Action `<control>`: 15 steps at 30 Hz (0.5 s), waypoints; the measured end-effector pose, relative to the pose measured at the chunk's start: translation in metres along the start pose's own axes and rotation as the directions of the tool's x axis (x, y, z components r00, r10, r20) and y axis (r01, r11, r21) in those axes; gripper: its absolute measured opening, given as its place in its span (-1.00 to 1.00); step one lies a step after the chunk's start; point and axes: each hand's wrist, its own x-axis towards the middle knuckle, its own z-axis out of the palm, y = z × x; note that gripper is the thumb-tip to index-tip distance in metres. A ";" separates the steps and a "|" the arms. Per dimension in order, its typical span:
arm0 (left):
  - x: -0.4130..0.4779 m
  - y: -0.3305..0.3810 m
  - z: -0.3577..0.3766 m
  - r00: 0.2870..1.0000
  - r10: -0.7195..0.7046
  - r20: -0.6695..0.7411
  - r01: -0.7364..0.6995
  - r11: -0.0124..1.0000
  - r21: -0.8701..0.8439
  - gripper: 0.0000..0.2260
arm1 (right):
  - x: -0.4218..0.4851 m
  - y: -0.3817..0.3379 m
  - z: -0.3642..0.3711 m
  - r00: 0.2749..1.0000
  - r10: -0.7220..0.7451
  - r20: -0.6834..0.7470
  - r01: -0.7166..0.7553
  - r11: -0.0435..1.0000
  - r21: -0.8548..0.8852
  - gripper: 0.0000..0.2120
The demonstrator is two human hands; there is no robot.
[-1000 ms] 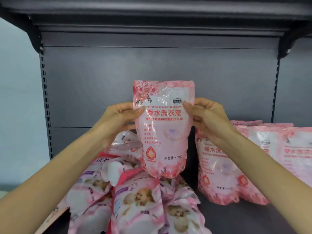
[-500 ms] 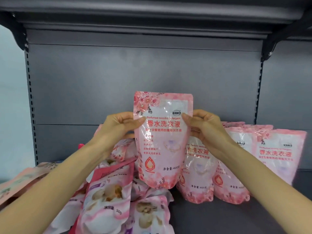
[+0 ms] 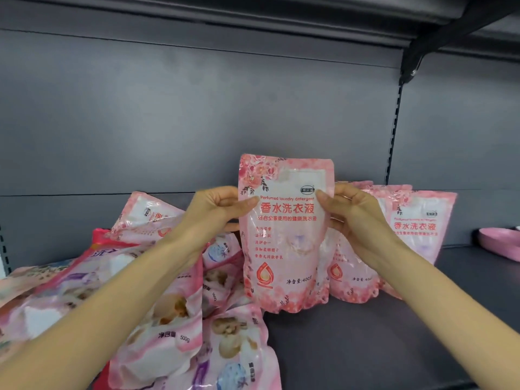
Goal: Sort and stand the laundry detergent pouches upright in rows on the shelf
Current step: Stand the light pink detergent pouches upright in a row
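A pink floral detergent pouch (image 3: 284, 237) stands upright with its bottom on or just above the dark shelf board (image 3: 380, 342). My left hand (image 3: 213, 209) grips its left edge and my right hand (image 3: 351, 215) grips its right edge, thumbs on the front. Right behind it, a row of matching pink pouches (image 3: 416, 229) stands upright against the back panel. To the left, a loose pile of pink and white pouches (image 3: 168, 313) lies flat and overlapping.
The grey back panel (image 3: 197, 122) closes the shelf behind. An upper shelf with a black bracket (image 3: 413, 60) hangs overhead. A pink flat object (image 3: 501, 243) lies at the far right. Bare shelf board shows in front of the standing row.
The pouch came down and slightly right, now beside the standing row near the shelf board. Both hands kept their grip. The view shifted left, showing more of the pile.
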 end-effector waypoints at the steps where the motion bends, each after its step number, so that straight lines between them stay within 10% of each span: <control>1: 0.002 -0.004 0.004 1.000 -0.011 0.008 0.011 1.000 0.000 -0.88 | -0.001 0.001 -0.006 1.000 0.004 -0.015 -0.004 1.000 -0.010 -0.90; 15: 0.019 -0.048 0.072 0.985 -0.131 0.108 0.123 0.989 0.085 -0.81 | -0.009 0.015 -0.088 1.000 0.023 0.009 -0.021 0.988 -0.151 -0.60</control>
